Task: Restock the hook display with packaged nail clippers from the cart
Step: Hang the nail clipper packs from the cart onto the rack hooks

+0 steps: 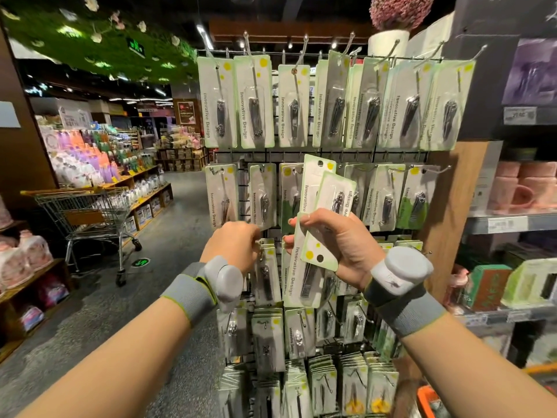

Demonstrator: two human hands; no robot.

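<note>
Hands reach up to the hook display (325, 152). The right hand (340, 245) holds two packs of nail clippers (316, 224), fingers curled round them, in front of the middle row. The left hand (233, 241) pinches a hanging pack (266, 267) just beside them. A shopping cart (90, 212) stands well apart.

A grey speckled floor (177, 212) runs off to the left of the hands, past wooden shelving (144, 188) stacked with bright bottles. Overhead left hangs a green, flowered ceiling panel (90, 40) with small spotlights; metal shelves (509, 221) stand right.
</note>
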